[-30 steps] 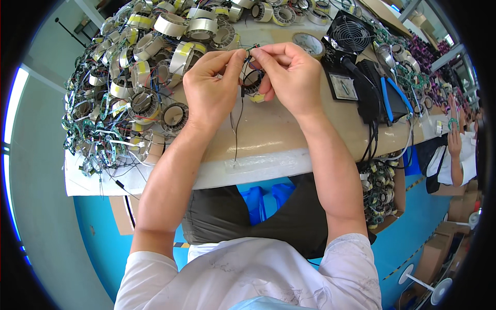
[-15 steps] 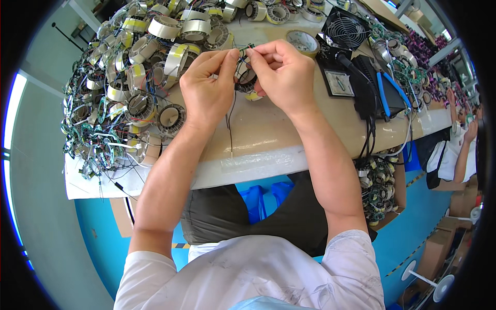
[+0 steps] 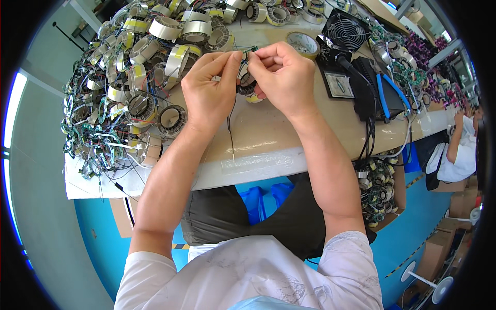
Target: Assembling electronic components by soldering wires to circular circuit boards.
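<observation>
Both hands meet over the bench above a small wound stator (image 3: 249, 89), largely screened by my fingers, with yellow tape at its lower edge. My left hand (image 3: 211, 85) is closed, thumb and forefinger pinching thin wires that come up from the stator. Opposite it, my right hand (image 3: 281, 77) pinches the same cluster of wires close to the left fingertips; its other fingers curl in by the stator. A bit of green circuit board (image 3: 251, 50) shows between and just behind the fingertips. A dark wire lead (image 3: 230, 129) trails from the stator toward the bench's front edge.
Many taped stators (image 3: 137, 77) with tangled wires are heaped at left. Behind my right hand lies a tape roll (image 3: 303, 44); a black fan (image 3: 346, 29) and blue-handled pliers (image 3: 383, 95) are at right. A cardboard box (image 3: 395, 199) of stators stands below; a co-worker (image 3: 454, 155) sits far right.
My fingertips have shifted very slightly around the wires, the hands staying together in the same place. At far right the co-worker's arms have moved.
</observation>
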Motion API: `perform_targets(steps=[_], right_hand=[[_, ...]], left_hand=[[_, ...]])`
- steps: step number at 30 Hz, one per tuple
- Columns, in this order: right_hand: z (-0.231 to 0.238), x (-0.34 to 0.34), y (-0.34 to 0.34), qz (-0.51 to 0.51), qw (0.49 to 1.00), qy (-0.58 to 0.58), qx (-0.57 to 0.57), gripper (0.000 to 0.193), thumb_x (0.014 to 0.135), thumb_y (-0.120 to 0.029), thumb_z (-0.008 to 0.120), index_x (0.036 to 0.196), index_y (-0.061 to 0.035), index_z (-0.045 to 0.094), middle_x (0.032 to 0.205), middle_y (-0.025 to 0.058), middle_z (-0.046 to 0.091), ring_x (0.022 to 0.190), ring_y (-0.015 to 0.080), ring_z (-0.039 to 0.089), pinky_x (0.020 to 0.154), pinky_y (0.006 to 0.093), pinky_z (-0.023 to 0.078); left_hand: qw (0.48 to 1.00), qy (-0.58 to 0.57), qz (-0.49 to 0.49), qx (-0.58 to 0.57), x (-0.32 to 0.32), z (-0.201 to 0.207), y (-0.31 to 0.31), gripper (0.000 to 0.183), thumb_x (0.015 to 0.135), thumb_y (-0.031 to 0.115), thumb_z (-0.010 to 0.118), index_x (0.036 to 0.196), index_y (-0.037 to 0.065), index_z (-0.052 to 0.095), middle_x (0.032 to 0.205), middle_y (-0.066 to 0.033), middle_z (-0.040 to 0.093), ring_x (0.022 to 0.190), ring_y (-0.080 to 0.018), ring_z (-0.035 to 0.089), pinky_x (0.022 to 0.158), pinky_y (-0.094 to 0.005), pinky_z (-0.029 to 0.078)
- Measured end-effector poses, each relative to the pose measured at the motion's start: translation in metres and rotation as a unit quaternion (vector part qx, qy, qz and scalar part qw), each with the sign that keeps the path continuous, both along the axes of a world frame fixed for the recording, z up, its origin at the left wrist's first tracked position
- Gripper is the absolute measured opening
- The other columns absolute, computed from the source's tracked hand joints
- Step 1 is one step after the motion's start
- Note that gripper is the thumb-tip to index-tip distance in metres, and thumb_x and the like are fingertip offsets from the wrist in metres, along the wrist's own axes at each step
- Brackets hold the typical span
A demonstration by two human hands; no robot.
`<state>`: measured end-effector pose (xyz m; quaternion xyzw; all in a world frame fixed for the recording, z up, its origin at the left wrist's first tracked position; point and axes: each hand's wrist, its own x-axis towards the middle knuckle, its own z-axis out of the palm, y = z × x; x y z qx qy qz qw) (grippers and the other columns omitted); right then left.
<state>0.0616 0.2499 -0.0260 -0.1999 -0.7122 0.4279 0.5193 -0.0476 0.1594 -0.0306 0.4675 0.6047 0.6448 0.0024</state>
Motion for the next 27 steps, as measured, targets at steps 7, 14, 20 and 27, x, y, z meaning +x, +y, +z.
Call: perform_targets(steps=[7, 14, 20, 27], right_hand=[[-0.002, 0.001, 0.006, 0.032, 0.999, 0.021, 0.000, 0.011, 0.086, -0.005, 0.074, 0.085, 0.0021, 0.065, 0.069, 0.0085, 0.072, 0.052, 0.0107, 0.067, 0.044, 0.0234, 0.049], [0.015, 0.034, 0.025, 0.140, 0.981, -0.078, -0.109, 0.012, 0.089, -0.011, 0.073, 0.087, 0.0001, 0.069, 0.074, 0.0057, 0.072, 0.053, 0.0087, 0.065, 0.043, 0.0212, 0.047], [0.019, 0.052, 0.049, 0.156, 0.975, -0.118, -0.102, 0.020, 0.090, -0.019, 0.073, 0.083, -0.0006, 0.069, 0.070, 0.0040, 0.070, 0.049, 0.0072, 0.059, 0.041, 0.0211, 0.042], [0.020, 0.043, 0.042, 0.161, 0.964, -0.102, -0.185, 0.027, 0.093, -0.023, 0.071, 0.104, 0.0019, 0.071, 0.080, 0.0064, 0.072, 0.052, 0.0080, 0.060, 0.040, 0.0207, 0.041]], left_hand=[[0.993, 0.111, 0.016, 0.031, -0.004, 0.003, 0.001, 0.013, 0.093, 0.006, 0.071, 0.102, -0.002, 0.076, 0.096, -0.0081, 0.071, 0.073, -0.0099, 0.064, 0.059, -0.0235, 0.053], [0.933, 0.342, 0.009, 0.112, -0.010, 0.005, 0.007, 0.013, 0.082, 0.002, 0.077, 0.095, 0.000, 0.074, 0.094, -0.0115, 0.070, 0.076, -0.0247, 0.070, 0.063, -0.0328, 0.057], [0.928, 0.362, -0.044, 0.082, -0.003, 0.006, -0.001, 0.018, 0.081, -0.003, 0.077, 0.099, -0.002, 0.074, 0.097, -0.0140, 0.070, 0.081, -0.0256, 0.070, 0.068, -0.0319, 0.057], [0.924, 0.363, -0.062, 0.099, -0.002, 0.008, -0.002, 0.017, 0.080, 0.002, 0.077, 0.097, 0.001, 0.074, 0.092, -0.0105, 0.069, 0.075, -0.0257, 0.069, 0.063, -0.0347, 0.056]])
